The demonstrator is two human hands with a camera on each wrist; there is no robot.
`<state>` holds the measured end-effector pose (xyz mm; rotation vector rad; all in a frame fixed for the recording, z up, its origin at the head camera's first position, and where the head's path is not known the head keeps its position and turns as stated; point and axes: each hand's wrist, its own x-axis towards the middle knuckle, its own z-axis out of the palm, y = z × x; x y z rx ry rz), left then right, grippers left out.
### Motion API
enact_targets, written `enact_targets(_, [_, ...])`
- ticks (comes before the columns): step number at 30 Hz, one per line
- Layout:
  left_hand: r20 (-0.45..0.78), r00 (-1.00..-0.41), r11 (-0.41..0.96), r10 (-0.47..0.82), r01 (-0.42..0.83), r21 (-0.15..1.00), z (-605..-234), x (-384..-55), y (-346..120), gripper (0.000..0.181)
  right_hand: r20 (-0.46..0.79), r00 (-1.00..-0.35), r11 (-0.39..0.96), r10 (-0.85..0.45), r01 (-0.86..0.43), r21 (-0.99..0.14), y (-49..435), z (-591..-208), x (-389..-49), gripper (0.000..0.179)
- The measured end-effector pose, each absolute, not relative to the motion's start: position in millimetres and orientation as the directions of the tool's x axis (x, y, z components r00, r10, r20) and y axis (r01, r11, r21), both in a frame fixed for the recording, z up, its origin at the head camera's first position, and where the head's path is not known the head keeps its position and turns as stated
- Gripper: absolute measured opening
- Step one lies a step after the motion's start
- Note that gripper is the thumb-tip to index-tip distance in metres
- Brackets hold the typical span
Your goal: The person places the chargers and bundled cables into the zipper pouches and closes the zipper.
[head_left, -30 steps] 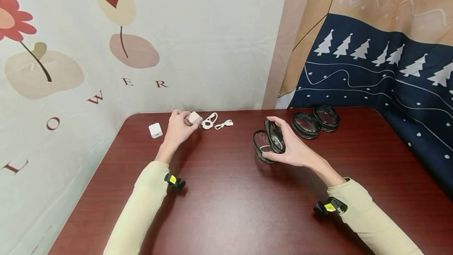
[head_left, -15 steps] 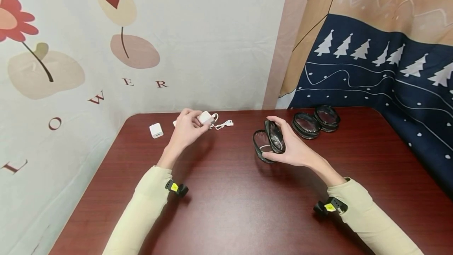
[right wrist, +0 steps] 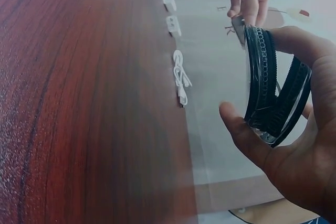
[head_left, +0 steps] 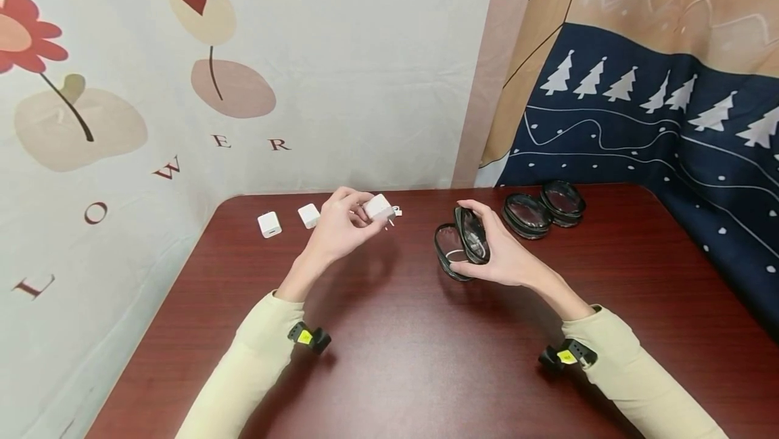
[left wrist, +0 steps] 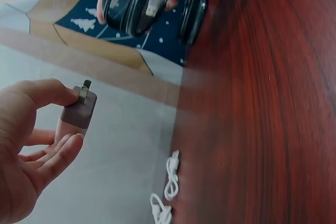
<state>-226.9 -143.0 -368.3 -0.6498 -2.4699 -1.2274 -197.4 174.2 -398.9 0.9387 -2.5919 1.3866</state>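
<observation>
Head view: left hand [head_left: 343, 226] pinches a white charger [head_left: 379, 207] raised off the table [head_left: 395, 371], just left of the round case [head_left: 473, 236] that the right hand [head_left: 502, 249] grips, its halves spread apart. Two spare chargers [head_left: 270, 224] lie left of the left hand; two other cases [head_left: 526, 217] sit together at back right. Only a cable end [head_left: 397, 211] peeks past the held charger. Left wrist view shows more: two white cables [left wrist: 172, 176] on the table, prongs [left wrist: 84, 92] bigger, a white plug [left wrist: 152, 9] through the case's clear side. Right wrist view gives zipper teeth [right wrist: 263, 56] up close; held charger partly behind the case.
</observation>
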Motion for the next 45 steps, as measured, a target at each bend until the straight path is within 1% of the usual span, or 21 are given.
enact_targets(7, [0.451, -0.841, 0.481, 0.299, 0.541, 0.69, -363, -216, -131, 0.035, 0.311, -0.817, 0.43, -0.485, -0.532, -0.729, 172, -398, -196, 0.1])
enact_targets(10, [0.462, -0.826, 0.482, 0.324, 0.564, 0.67, -361, -212, -126, 0.036, 0.309, -0.817, 0.431, -0.487, -0.532, -0.729, 170, -396, -195, 0.1])
enact_targets(13, [0.475, -0.808, 0.511, 0.349, 0.589, 0.626, -359, -209, -122, 0.038, 0.314, -0.814, 0.429, -0.488, -0.537, -0.726, 169, -394, -194, 0.099])
enact_targets(16, [0.472, -0.802, 0.523, 0.368, 0.597, 0.608, -358, -206, -118, 0.04, 0.318, -0.812, 0.43, -0.489, -0.542, -0.722, 167, -393, -194, 0.099])
enact_targets(22, [0.471, -0.79, 0.459, 0.392, 0.612, 0.644, -358, -203, -111, 0.038, 0.313, -0.809, 0.425, -0.497, -0.542, -0.725, 164, -391, -193, 0.1])
enact_targets(28, [0.498, -0.757, 0.428, 0.424, 0.652, 0.626, -357, -198, -104, 0.037, 0.315, -0.804, 0.421, -0.504, -0.547, -0.723, 160, -390, -192, 0.101])
enact_targets(35, [0.494, -0.746, 0.407, 0.447, 0.661, 0.63, -358, -194, -97, 0.039, 0.315, -0.801, 0.424, -0.509, -0.552, -0.718, 157, -389, -190, 0.102])
enact_targets(45, [0.513, -0.714, 0.379, 0.476, 0.694, 0.612, -356, -190, -88, 0.041, 0.328, -0.794, 0.41, -0.512, -0.561, -0.719, 150, -383, -188, 0.102])
